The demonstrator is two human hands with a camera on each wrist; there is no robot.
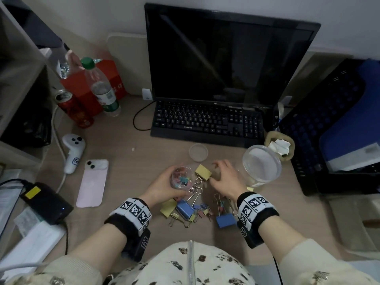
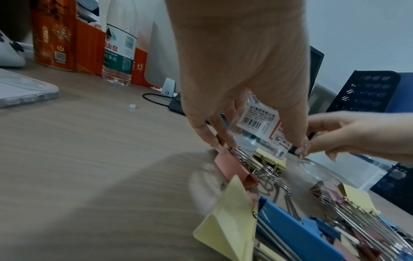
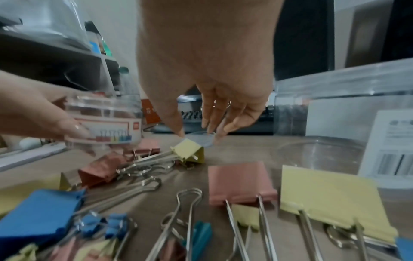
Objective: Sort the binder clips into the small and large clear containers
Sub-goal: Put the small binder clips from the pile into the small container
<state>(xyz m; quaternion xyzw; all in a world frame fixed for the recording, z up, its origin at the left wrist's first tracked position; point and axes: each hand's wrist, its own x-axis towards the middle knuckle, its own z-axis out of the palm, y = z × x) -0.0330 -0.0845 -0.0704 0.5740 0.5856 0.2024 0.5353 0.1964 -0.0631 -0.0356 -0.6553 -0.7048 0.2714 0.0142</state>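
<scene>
Meanwhile, left hand (image 1: 164,187) grips one small container (image 1: 182,177); two blue clips (image 1: 185,208) lie nearby.

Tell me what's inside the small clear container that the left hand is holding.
Inside the small clear container, gripped by the left hand, lie a few small binder clips, teal and pink among them. Glare and the fingers hide the rest, so their number can't be told.

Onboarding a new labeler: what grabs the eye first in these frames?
The pile of coloured binder clips on the desk, right in front of the person. The left hand grips a small clear container with small clips inside, while the right hand reaches with fingers spread toward a large yellow clip. To the right stands the large clear container; behind looms a dark monitor.
</scene>
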